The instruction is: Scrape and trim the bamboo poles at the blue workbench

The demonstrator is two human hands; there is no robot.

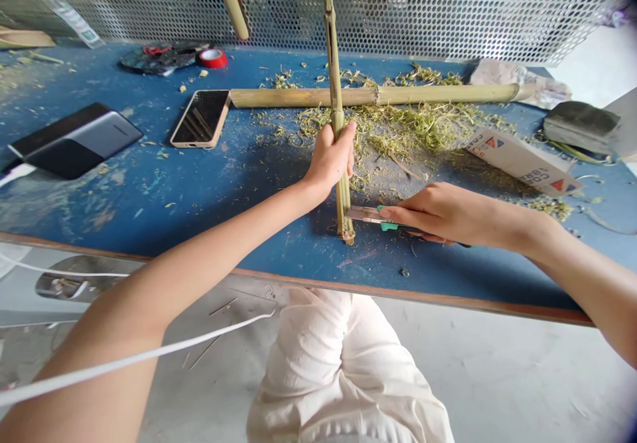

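Observation:
My left hand (332,160) is wrapped round a thin bamboo pole (334,65), which runs away from me toward the mesh panel and has a long slit in its upper part. The pole's near end is rough and lies over the blue tabletop. In my right hand (440,214) is a utility knife (391,225) with green parts. Its blade meets the pole's right side, just above the near end. Behind my left hand, a thicker bamboo pole (423,95) lies crosswise, and the thin pole passes over it.
Curly shavings (423,128) cover the blue table (269,224) around the thick pole. Leftward lie a phone (202,118), a power bank (77,139) and red tape (213,58). A printed cardboard piece (522,161) sits right. A perforated metal panel (428,12) borders the back; a white cable (199,338) crosses below.

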